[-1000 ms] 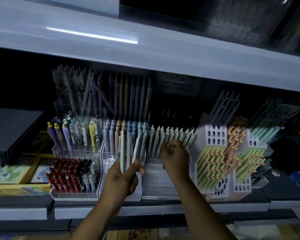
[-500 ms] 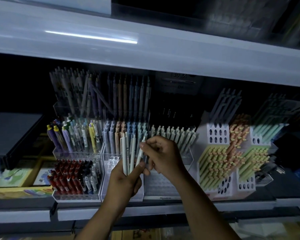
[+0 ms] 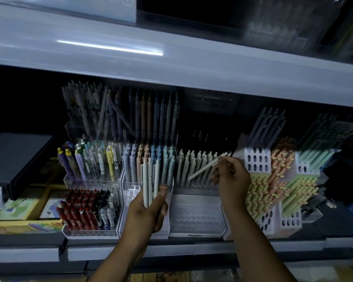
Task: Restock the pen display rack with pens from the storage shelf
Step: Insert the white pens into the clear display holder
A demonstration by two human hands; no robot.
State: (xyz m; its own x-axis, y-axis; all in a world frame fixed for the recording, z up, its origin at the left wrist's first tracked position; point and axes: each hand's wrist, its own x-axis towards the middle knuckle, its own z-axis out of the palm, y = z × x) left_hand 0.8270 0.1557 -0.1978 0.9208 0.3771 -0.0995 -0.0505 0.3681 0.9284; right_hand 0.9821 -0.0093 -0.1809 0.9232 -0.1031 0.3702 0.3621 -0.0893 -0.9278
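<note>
The left hand point(image 3: 149, 208) is closed around a bundle of pale pens point(image 3: 150, 180). The bundle is held upright in front of a clear rack of pastel blue and peach pens point(image 3: 151, 155), which is partly hidden by it. A single cream pen point(image 3: 202, 170) is pinched at its upper end by the right hand point(image 3: 232, 180) and is tilted across the row of cream pens point(image 3: 192, 165) standing at the back of the perforated display tray point(image 3: 196, 214). Just right of that tray, white honeycomb holders point(image 3: 257, 159) packed with peach and green pens are seen. At the left, red-capped pens point(image 3: 80, 208) are racked below multicoloured pens point(image 3: 90, 161). Everything is overhung by a pale shelf board point(image 3: 192, 66).
</note>
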